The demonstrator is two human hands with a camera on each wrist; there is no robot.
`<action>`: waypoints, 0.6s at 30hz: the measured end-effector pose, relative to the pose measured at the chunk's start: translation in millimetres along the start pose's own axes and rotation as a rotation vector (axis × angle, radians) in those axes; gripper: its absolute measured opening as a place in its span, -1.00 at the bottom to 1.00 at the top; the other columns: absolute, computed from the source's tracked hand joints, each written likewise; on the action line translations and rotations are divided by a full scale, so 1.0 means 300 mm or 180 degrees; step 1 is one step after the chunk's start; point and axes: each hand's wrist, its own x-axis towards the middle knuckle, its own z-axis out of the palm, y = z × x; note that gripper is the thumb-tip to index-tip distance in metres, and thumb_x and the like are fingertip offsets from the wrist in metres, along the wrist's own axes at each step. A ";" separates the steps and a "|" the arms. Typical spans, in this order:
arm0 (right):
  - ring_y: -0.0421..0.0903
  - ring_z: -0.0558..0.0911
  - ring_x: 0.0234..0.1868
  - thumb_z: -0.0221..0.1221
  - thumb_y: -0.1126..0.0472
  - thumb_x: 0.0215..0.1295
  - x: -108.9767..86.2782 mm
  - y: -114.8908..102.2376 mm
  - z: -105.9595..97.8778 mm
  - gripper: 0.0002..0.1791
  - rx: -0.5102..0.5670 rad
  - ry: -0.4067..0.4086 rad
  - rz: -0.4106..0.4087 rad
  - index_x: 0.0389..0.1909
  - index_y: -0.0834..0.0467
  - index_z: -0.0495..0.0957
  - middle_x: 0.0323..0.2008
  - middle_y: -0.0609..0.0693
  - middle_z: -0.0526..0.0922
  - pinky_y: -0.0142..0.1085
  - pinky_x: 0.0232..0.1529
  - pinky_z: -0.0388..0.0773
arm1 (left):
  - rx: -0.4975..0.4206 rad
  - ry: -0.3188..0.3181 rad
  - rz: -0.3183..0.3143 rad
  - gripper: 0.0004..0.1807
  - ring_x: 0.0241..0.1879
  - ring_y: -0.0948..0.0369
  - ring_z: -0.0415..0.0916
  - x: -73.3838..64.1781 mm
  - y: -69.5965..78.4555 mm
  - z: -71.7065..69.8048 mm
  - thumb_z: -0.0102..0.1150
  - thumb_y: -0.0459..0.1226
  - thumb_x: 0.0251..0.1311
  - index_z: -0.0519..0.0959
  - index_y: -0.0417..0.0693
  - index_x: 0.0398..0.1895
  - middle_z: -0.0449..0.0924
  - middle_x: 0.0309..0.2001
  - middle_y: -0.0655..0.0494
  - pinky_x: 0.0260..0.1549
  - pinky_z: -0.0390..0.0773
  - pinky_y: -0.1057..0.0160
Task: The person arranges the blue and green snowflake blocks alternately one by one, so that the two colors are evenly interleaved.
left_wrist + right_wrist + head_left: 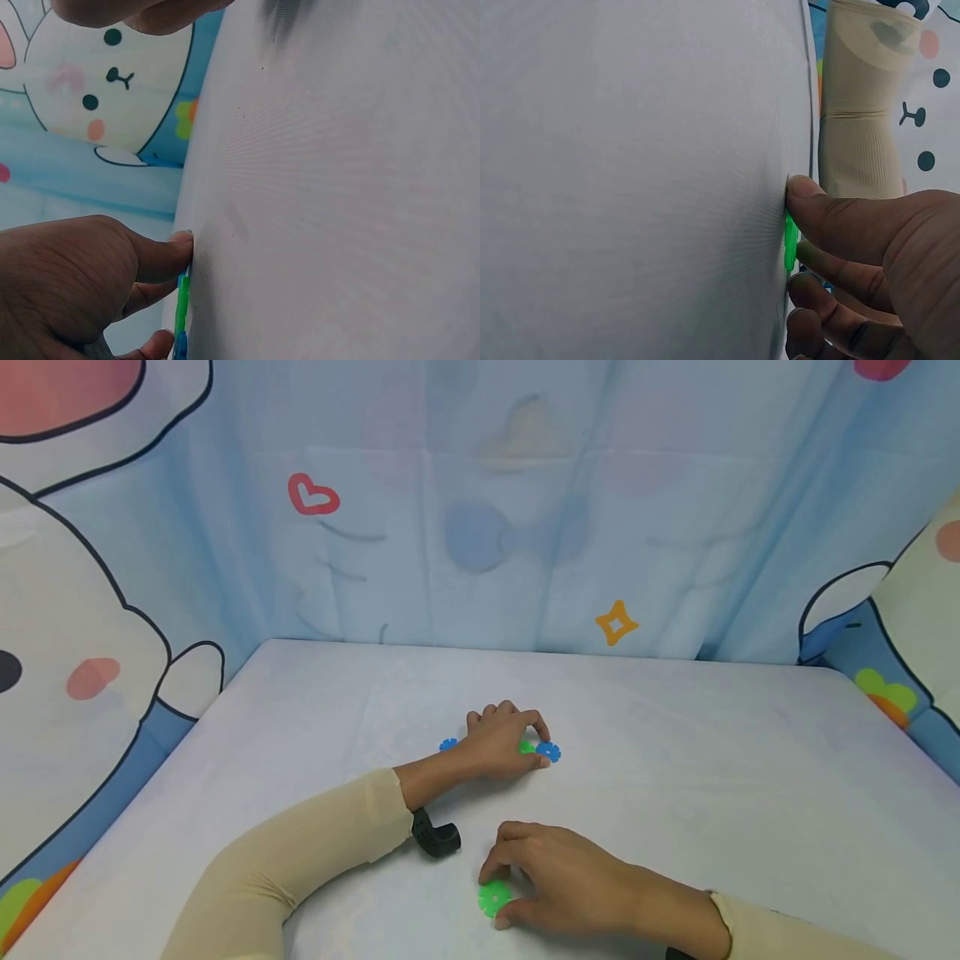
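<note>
My left hand (502, 743) is farther out on the table, its thumb and index finger pinching a blue notched plastic disc (548, 752). Beside that disc is a green notched disc (527, 747), partly covered by the hand. Another blue disc (448, 744) peeks out left of the wrist; what lies under the palm is hidden. In the left wrist view the green disc (182, 304) appears edge-on between blue pieces. Nearer to me, my right hand (566, 881) holds a green notched disc (495, 898) flat by its rim between thumb and fingers, low at the tabletop.
A white cloth covers the table (720, 777). Behind it hangs a light blue curtain (510, 527) with cartoon prints, which also runs along both sides. A black wrist device (437, 837) sticks out below my left sleeve.
</note>
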 end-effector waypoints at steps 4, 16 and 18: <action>-0.47 0.41 -0.31 0.42 -0.05 0.10 0.000 0.003 -0.002 -0.73 0.0003 -0.0010 -0.0017 -0.17 -0.16 0.66 -0.25 -0.39 0.50 -0.52 -0.24 0.41 | 0.0010 0.0005 -0.0013 -0.71 0.14 0.10 0.35 0.002 0.002 0.000 0.27 0.08 0.20 0.57 0.38 -0.02 0.46 0.12 0.07 0.01 0.23 0.03; -0.47 0.40 -0.25 0.42 -0.05 0.10 -0.004 0.015 -0.016 -0.74 -0.0019 -0.0220 -0.0029 -0.23 -0.19 0.57 -0.28 -0.40 0.43 -0.51 -0.14 0.45 | 0.0018 0.0009 -0.0004 -0.72 0.15 0.09 0.36 0.004 -0.001 0.002 0.25 0.08 0.22 0.56 0.38 -0.03 0.46 0.12 0.07 0.03 0.23 0.02; -0.48 0.41 -0.24 0.42 -0.03 0.11 -0.008 0.015 -0.014 -0.72 -0.0006 -0.0209 -0.0043 -0.23 -0.18 0.53 -0.28 -0.40 0.43 -0.50 -0.13 0.45 | 0.0015 0.0011 -0.0001 -0.72 0.15 0.09 0.36 0.004 0.000 0.002 0.25 0.08 0.22 0.56 0.38 -0.03 0.46 0.12 0.07 0.03 0.24 0.02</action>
